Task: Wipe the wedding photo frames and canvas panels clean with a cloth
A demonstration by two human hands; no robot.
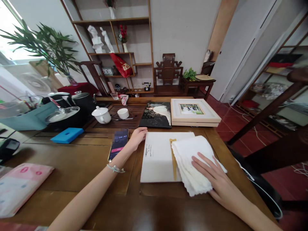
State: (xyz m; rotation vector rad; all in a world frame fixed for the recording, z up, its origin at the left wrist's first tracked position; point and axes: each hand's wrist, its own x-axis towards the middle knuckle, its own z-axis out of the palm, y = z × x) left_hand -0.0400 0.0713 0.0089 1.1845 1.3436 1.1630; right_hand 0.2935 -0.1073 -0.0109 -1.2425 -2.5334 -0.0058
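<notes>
A white board (157, 165) with small printed text lies on the wooden table in front of me. A thin yellow-brown strip (174, 166) runs down its middle, partly covered by a white cloth (187, 157). My left hand (138, 138) grips the board's upper left corner, its fingers close together and partly hidden from view. Lying flat on the cloth, my right hand (214, 176) has its fingers spread. The cloth is bunched over the board's right half and hangs past its right and near edges.
Behind the board are a dark photo panel (157, 112) and a light wood picture frame (196, 120). A phone (119, 144) lies by my left wrist. Further left are a blue block (67, 135), a lidded white cup (101, 115) and a pink-white packet (22, 186). A dark chair (271, 141) stands right.
</notes>
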